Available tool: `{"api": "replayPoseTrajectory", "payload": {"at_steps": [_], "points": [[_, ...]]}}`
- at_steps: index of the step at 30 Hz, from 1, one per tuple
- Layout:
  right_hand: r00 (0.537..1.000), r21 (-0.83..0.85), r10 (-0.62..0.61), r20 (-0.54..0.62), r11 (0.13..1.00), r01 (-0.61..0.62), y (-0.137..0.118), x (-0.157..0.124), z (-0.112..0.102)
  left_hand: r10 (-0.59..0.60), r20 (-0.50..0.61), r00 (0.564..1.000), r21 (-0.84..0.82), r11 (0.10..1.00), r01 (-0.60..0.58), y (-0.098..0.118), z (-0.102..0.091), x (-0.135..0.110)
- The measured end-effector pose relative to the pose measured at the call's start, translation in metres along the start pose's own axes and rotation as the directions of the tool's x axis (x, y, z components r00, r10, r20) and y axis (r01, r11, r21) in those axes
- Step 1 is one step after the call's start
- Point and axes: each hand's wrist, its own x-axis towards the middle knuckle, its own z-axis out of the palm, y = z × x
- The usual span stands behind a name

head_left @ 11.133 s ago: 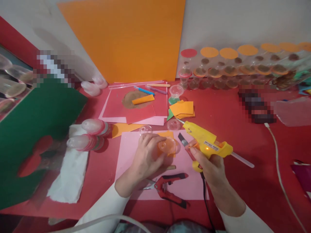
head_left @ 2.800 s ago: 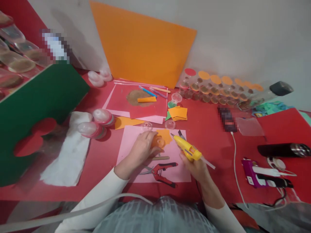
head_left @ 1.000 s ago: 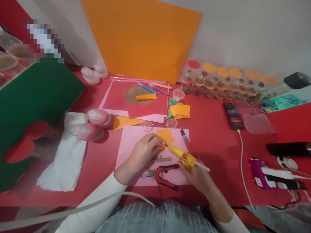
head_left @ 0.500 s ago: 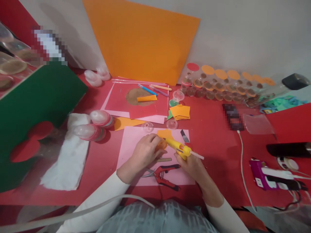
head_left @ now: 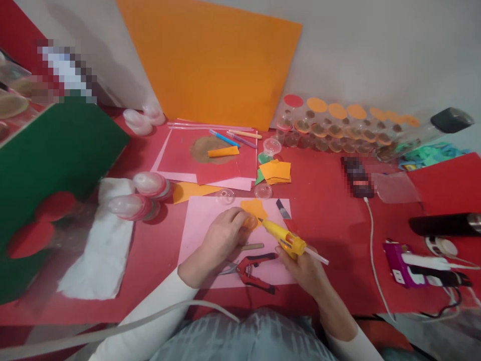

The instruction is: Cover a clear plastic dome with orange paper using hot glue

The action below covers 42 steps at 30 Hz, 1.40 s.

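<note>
My left hand (head_left: 223, 233) is closed on a small clear plastic dome lid (head_left: 249, 221), which looks orange against the orange paper piece (head_left: 254, 206) lying behind it. In my right hand (head_left: 300, 265) is a yellow glue gun (head_left: 283, 236), a clear glue stick poking out of its back. Its dark nozzle points left, close to the lid; whether they touch I cannot tell. Below the hands, red-handled pruning shears (head_left: 250, 271) and a short brown stick (head_left: 252, 246) lie on a pink sheet (head_left: 195, 215). A small cutter blade (head_left: 283, 209) rests at that sheet's upper right.
Orange paper squares (head_left: 277, 171) and clear lids (head_left: 263, 190) lie beyond the pink sheet. Capped clear cups (head_left: 338, 128) line the wall. Filled cups (head_left: 131, 205) stand beside white tissue (head_left: 101, 250) at left. A purple power strip (head_left: 400, 263) and white cable (head_left: 372, 255) are at right.
My right hand has moved the glue gun to the right, drawing its nozzle back a little from the lid. My left hand keeps its hold. The whole view has shifted slightly.
</note>
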Motion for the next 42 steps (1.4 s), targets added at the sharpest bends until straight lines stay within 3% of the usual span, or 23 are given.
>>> {"api": "replayPoseTrajectory", "payload": {"at_steps": [5, 12, 17, 26, 31, 35, 38, 42], "points": [[0.997, 0.018, 0.051, 0.060, 0.998, -0.052, -0.005, -0.003, 0.003, 0.027, -0.010, 1.000, 0.048, 0.999, -0.027, 0.005, -0.006, 0.001], [1.000, -0.046, 0.003, -0.012, 0.999, -0.004, 0.004, 0.005, 0.014, 0.009, 0.026, 1.000, 0.028, 1.000, -0.009, 0.007, -0.010, -0.001], [1.000, -0.065, 0.016, 0.003, 0.998, -0.016, 0.008, 0.017, 0.023, -0.017, 0.031, 0.999, 0.011, 1.000, 0.017, 0.006, -0.009, -0.001], [0.998, -0.070, 0.024, 0.054, 0.997, -0.020, 0.009, 0.003, 0.006, 0.004, 0.013, 1.000, -0.018, 1.000, -0.004, 0.007, -0.010, 0.001], [1.000, -0.079, 0.006, 0.031, 0.997, -0.004, 0.014, 0.012, 0.015, 0.003, 0.010, 1.000, -0.033, 0.999, -0.002, 0.005, -0.008, 0.000], [1.000, -0.091, 0.025, 0.018, 0.996, -0.023, 0.017, 0.020, 0.023, -0.020, 0.022, 1.000, 0.052, 0.998, 0.018, 0.004, -0.007, 0.000], [0.999, -0.069, 0.029, 0.031, 0.997, -0.026, 0.016, 0.019, 0.022, -0.026, 0.031, 0.999, 0.096, 0.995, 0.023, 0.006, -0.006, 0.001], [0.999, -0.032, 0.030, 0.043, 0.999, -0.028, 0.009, 0.011, 0.012, -0.015, 0.007, 1.000, 0.034, 0.999, 0.015, 0.007, -0.004, 0.002]]}}
